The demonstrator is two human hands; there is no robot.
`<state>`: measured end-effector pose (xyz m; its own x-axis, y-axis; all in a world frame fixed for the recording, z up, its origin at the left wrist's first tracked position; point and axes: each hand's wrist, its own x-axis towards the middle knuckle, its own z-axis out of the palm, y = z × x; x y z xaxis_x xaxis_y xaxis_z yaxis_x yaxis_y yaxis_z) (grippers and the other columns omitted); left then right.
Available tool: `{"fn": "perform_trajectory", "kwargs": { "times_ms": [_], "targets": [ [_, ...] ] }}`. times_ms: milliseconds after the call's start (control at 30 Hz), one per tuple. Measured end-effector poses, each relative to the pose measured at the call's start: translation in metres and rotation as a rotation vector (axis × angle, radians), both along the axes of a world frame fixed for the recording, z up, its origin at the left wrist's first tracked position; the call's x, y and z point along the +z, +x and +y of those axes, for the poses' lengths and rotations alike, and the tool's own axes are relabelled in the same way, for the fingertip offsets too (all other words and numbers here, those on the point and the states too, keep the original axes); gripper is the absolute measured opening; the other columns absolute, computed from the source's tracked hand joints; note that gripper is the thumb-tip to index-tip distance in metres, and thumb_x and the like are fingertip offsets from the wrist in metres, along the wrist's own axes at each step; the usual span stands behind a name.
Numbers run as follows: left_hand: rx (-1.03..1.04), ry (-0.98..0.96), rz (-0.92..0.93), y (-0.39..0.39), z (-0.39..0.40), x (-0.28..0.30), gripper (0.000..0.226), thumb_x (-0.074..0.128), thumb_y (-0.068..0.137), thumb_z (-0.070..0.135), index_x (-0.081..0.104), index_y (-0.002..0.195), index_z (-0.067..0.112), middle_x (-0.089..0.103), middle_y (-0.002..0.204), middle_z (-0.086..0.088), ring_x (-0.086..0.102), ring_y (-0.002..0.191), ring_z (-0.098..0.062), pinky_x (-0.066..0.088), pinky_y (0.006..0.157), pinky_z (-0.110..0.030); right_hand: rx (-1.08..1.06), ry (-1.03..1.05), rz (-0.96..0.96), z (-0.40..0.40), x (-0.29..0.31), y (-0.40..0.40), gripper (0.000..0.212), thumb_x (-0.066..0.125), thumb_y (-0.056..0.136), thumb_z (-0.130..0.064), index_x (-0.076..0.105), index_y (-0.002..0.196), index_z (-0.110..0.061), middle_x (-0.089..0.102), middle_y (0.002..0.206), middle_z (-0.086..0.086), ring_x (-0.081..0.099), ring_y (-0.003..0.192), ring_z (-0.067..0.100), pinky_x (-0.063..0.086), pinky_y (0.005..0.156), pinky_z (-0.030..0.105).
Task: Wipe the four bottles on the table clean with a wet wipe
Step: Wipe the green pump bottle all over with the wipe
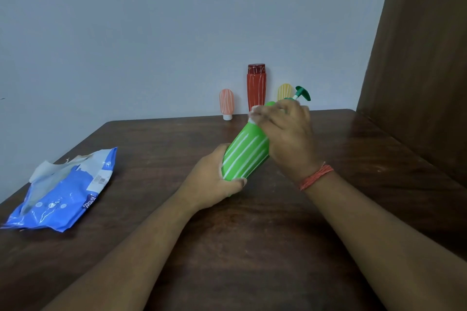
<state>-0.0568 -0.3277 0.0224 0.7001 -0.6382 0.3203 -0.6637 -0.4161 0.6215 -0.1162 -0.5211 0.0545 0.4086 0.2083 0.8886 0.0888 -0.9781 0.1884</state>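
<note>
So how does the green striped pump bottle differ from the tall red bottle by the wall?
The green striped pump bottle is tilted and held in both hands; the tall red bottle stands upright, untouched, at the table's far edge. The green one ends in a pump nozzle, the red one in a flat dark-red cap. Both carry pale vertical stripes.

Green white-striped bottle, red bottle, blue wipe pack.
</note>
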Motion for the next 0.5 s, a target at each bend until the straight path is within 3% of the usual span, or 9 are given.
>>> {"fn": "perform_trajectory", "kwargs": {
  "times_ms": [100, 233, 367, 500],
  "targets": [
    [0.001, 0.009, -0.012, -0.001, 0.0, 0.0, 0.058, 0.081, 0.077, 0.032, 0.042, 0.118, 0.04, 0.059, 0.093, 0.017, 0.058, 0.082, 0.007, 0.039, 0.058, -0.009, 0.01, -0.073, 0.059, 0.006, 0.004, -0.002, 0.038, 0.045, 0.087, -0.009, 0.07, 0.115, -0.013, 0.068, 0.118, 0.0, 0.045, 0.108, 0.025, 0.034, 0.084, 0.041],
    [0.003, 0.009, -0.019, -0.002, -0.001, 0.0, 0.058, 0.081, 0.077, 0.032, 0.046, 0.123, 0.037, 0.061, 0.095, 0.015, 0.06, 0.084, 0.0, 0.043, 0.064, -0.016, -0.13, 0.098, -0.014, -0.004, 0.006, -0.002, 0.038, 0.059, 0.083, -0.002, 0.069, 0.118, -0.012, 0.068, 0.12, 0.001, 0.046, 0.104, 0.026, 0.037, 0.085, 0.04],
    [0.009, -0.012, 0.035, 0.001, 0.0, -0.001, 0.064, 0.082, 0.077, 0.03, 0.046, 0.129, 0.032, 0.061, 0.099, 0.016, 0.061, 0.087, -0.002, 0.041, 0.063, -0.014, 0.029, -0.096, 0.112, 0.011, -0.004, -0.001, 0.036, 0.051, 0.087, -0.009, 0.068, 0.118, -0.011, 0.067, 0.121, 0.004, 0.049, 0.101, 0.027, 0.042, 0.083, 0.043],
    [0.012, -0.034, 0.056, 0.002, 0.001, -0.002, 0.06, 0.081, 0.078, 0.031, 0.049, 0.129, 0.031, 0.062, 0.098, 0.013, 0.061, 0.084, -0.001, 0.041, 0.06, -0.01, -0.092, 0.109, -0.031, -0.008, 0.001, 0.005, 0.039, 0.063, 0.081, 0.003, 0.068, 0.117, -0.01, 0.066, 0.119, 0.004, 0.048, 0.098, 0.027, 0.043, 0.082, 0.041]
  ]
}}
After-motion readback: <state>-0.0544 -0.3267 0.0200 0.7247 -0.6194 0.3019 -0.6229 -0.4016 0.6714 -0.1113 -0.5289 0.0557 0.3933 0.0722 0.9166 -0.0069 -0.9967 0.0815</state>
